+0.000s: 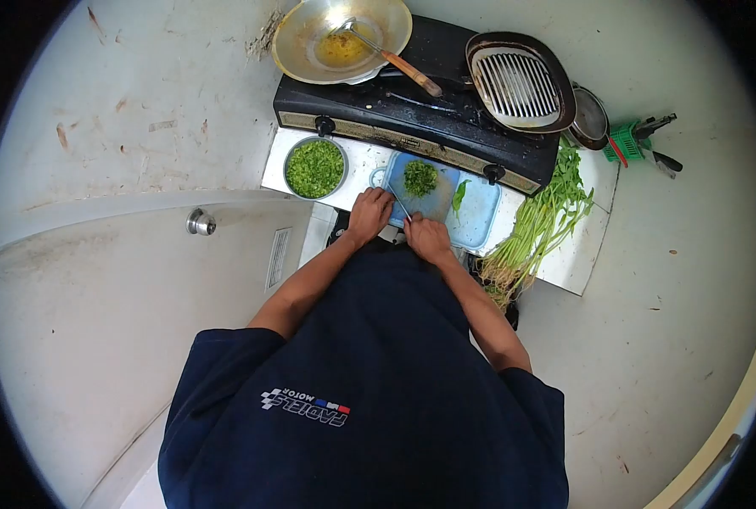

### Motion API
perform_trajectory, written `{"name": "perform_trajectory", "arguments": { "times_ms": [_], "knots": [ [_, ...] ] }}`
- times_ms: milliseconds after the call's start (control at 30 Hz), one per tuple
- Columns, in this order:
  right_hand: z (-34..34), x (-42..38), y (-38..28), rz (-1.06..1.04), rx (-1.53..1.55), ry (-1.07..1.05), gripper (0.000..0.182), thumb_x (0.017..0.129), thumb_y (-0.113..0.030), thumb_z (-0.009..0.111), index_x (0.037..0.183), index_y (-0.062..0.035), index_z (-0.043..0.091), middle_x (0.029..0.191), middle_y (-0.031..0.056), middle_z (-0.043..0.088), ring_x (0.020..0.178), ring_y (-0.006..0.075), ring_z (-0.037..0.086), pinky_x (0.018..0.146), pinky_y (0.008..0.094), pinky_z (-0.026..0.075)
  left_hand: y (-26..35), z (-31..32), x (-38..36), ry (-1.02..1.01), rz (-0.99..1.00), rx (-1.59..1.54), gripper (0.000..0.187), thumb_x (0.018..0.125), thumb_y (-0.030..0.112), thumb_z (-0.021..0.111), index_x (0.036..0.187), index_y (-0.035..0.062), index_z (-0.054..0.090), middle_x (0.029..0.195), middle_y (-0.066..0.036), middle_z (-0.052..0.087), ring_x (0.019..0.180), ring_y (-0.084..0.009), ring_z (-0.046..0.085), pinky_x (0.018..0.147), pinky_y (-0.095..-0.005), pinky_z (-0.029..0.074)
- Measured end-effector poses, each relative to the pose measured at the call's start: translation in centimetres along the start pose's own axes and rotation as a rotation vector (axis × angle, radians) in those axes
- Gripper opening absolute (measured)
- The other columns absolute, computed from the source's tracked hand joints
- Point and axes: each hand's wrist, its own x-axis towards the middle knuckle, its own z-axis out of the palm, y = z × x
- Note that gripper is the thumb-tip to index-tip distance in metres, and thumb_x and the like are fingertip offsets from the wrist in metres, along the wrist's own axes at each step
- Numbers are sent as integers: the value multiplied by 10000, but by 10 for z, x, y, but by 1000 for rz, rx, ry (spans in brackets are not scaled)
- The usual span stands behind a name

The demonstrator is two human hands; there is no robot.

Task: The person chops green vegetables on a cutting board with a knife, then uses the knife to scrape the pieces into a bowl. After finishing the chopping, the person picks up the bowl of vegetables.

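Note:
My right hand [429, 238] is closed around a knife [400, 202] at the near edge of a blue cutting board [442, 206]. The thin blade points up and left across the board. My left hand [370, 215] rests at the board's lower left edge, close to the blade. Its fingers are curled together, and what they hold, if anything, is hidden. A pile of chopped greens [420, 178] sits on the board beyond both hands. One loose green leaf [459, 196] lies near the board's right edge. Left of the board stands a round bowl of finely chopped greens [314, 168].
A light blue tray [486, 208] extends right of the board. Long leafy stalks with roots [535, 229] hang over the counter's front. Behind is a black stove [378, 119] bearing a wok [297, 42] with a spatula [410, 71] and a grill pan [565, 76]. A green basket [622, 142] holds utensils.

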Motion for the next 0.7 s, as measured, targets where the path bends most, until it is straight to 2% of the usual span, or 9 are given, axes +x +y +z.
{"name": "perform_trajectory", "arguments": {
  "times_ms": [200,467,567,700],
  "knots": [
    [-4,-10,5,90,-6,-40,421,1045,-349,518,901,32,621,712,266,700,662,445,712,632,535,579,3,-4,4,25,-12,-59,110,896,111,679,1000,96,711,964,-91,657,933,-322,605,832,-444,485],
    [-19,-8,-1,97,58,-28,460,1049,-374,509,928,50,641,726,275,698,678,466,707,645,551,574,-2,12,17,17,-2,-153,114,855,80,717,969,92,724,918,-99,656,920,-331,588,847,-443,486],
    [-18,-8,1,94,44,-48,465,1050,-380,503,942,48,649,736,276,701,685,469,706,654,553,575,7,9,17,-5,-144,-167,140,841,85,745,980,74,736,972,-99,696,986,-317,615,911,-423,482],
    [-16,-8,3,104,43,-70,471,1051,-385,494,967,50,653,747,276,704,702,473,707,667,559,574,4,15,20,31,-283,-261,113,809,76,764,921,70,752,894,-101,709,921,-310,627,879,-413,481]
  ]
}}
